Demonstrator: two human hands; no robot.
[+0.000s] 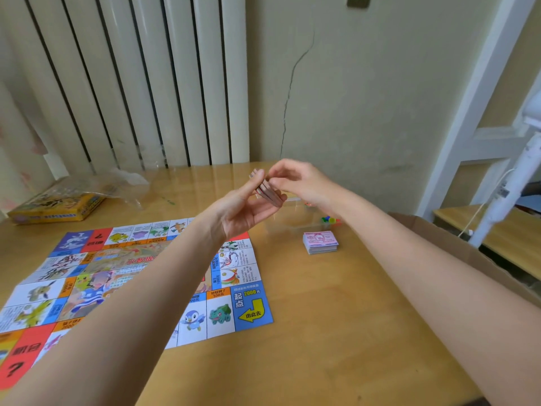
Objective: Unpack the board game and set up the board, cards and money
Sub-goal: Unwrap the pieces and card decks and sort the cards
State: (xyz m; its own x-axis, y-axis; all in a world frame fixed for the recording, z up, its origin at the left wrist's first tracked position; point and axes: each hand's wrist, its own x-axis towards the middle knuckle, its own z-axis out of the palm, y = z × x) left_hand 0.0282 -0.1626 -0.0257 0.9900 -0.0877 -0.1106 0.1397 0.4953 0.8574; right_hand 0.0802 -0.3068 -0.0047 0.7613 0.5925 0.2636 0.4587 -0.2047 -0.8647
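Wooden table (322, 332) holds my paper board (140, 276) and money pile (320, 242). My left hand (248, 206) holds cards (265, 189); my right hand (298, 180) pinches them.

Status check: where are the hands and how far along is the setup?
Left hand holds a card deck; right hand pinches its top edge. Board unfolded on the table, money stack beside it. Nothing in the way.

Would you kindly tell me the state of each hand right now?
Left hand: holds a stack of cards.
Right hand: pinches the same stack's top.
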